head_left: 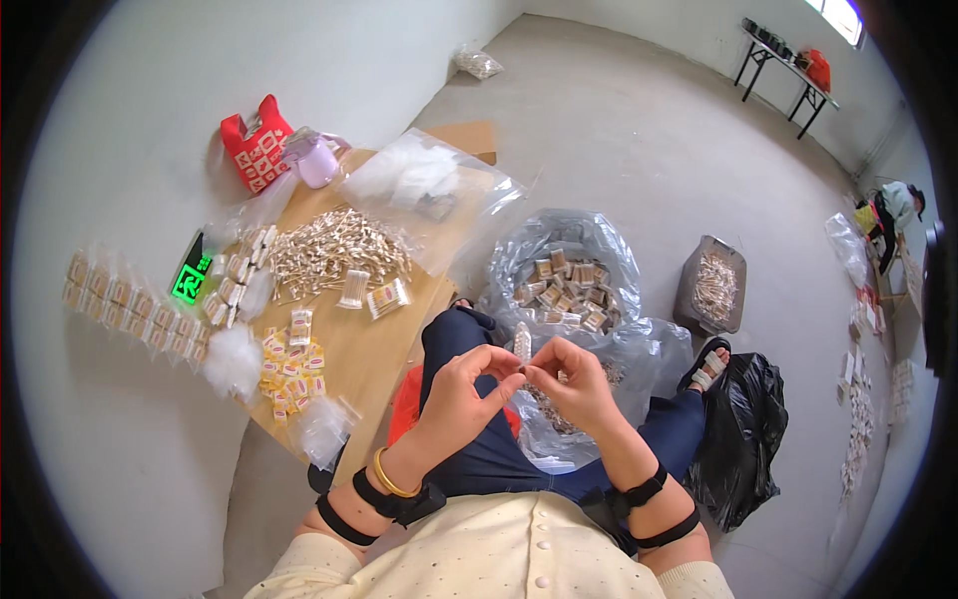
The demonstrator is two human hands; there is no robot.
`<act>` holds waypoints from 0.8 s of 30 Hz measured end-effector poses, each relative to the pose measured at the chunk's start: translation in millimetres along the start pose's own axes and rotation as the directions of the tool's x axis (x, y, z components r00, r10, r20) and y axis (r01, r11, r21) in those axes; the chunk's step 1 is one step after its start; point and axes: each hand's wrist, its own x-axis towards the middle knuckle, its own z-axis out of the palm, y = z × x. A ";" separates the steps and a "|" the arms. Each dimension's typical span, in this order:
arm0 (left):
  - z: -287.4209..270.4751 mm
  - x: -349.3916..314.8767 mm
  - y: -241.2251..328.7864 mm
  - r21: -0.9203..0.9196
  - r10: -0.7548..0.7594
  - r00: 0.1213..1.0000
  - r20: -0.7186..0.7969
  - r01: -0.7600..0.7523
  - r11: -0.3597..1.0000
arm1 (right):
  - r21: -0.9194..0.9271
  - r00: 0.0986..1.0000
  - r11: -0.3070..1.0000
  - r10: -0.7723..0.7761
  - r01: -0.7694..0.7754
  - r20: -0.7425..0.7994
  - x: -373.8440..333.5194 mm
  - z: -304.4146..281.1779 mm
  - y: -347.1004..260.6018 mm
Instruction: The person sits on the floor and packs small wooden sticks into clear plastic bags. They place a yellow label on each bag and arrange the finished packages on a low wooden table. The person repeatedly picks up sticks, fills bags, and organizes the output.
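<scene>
My left hand (467, 391) and my right hand (577, 384) meet over my lap, fingertips pinched close together. A small clear bag (522, 342), apparently filled with cotton swabs, stands up between them, its lower end at my fingertips. Beyond and below lies an open plastic bag (654, 349) with loose swabs inside, partly hidden by my right hand. Behind it, a larger clear bag (611, 235) holds many small packed swab bundles (569, 285).
At my left is a wooden table (384, 334) with a loose swab pile (339, 250), yellow labels (292, 374) and stacked packs (125, 299). A grey bin of swabs (714, 280) and black bag (743, 439) lie right. Another person (898, 205) works far right.
</scene>
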 end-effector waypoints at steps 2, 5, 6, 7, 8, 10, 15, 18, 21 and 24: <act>4.5 3.5 0.9 0.027 0.015 1.000 -0.025 -0.014 1.000 | -0.002 1.000 1.000 0.018 -0.018 -0.005 -3.4 0.3 -4.6; 9.9 9.4 8.3 0.081 0.014 1.000 0.002 -0.014 0.997 | -0.063 0.997 0.996 -0.068 0.067 -0.024 -8.1 1.8 -7.2; 11.1 11.1 8.2 0.079 0.039 0.999 0.000 -0.039 0.996 | -0.091 0.995 0.992 -0.095 0.093 -0.025 -8.7 1.3 -8.9; 11.9 12.8 7.1 0.077 0.063 0.998 -0.002 -0.063 0.995 | -0.050 0.997 0.996 -0.069 0.067 -0.023 -8.9 0.5 -8.9; 13.0 14.4 5.7 0.074 0.087 0.996 -0.005 -0.087 0.993 | 0.025 1.000 0.999 -0.029 0.029 -0.002 -9.8 -2.3 -8.1; 13.4 16.2 0.4 -0.024 0.094 0.996 0.005 -0.094 0.995 | 0.178 0.998 0.983 0.038 -0.048 0.057 -10.6 -5.6 -6.8; 6.8 15.6 -0.2 -0.093 0.059 0.998 0.009 -0.058 0.994 | 0.517 0.998 0.854 0.050 -0.056 0.025 -7.2 -22.7 -7.4; 7.2 17.5 -5.6 0.046 0.190 0.980 -0.065 -0.187 0.981 | 0.560 0.999 0.827 0.028 -0.044 0.037 -7.4 -24.9 -7.1; 15.6 25.1 -33.6 -0.116 0.102 0.976 -0.192 -0.126 0.985 | 0.655 0.995 0.753 -0.004 -0.064 0.101 -5.1 -25.3 -2.9; 18.5 26.4 -40.5 -0.641 -0.181 0.971 0.154 0.238 0.730 | 0.747 0.989 0.659 -0.030 -0.088 0.143 -5.1 -26.4 -0.5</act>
